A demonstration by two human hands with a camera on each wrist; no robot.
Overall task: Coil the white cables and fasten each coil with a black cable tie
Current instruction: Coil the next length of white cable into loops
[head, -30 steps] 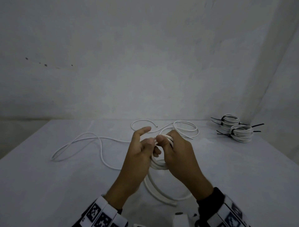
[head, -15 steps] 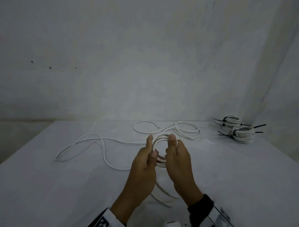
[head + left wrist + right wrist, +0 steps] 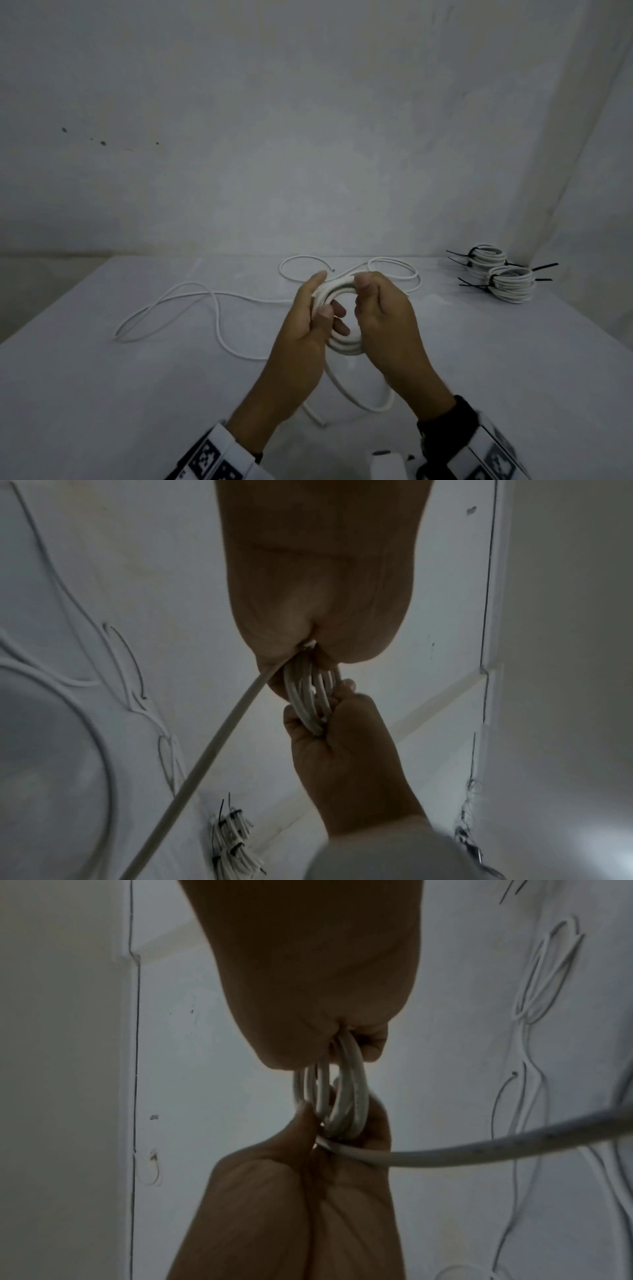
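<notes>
- Held above the table (image 3: 102, 394): coil (image 3: 342, 344) of white cable, gripped on both sides.
- Left hand (image 3: 305, 329): fingers curled round the coil's left side.
- Right hand (image 3: 387, 322): clamped on its right side.
- Far right of the coil: two tied coils (image 3: 496, 277).

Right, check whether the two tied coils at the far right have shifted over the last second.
No. The two tied coils lie in the same spot near the far right edge of the table, just before the wall, as they did earlier.
</notes>
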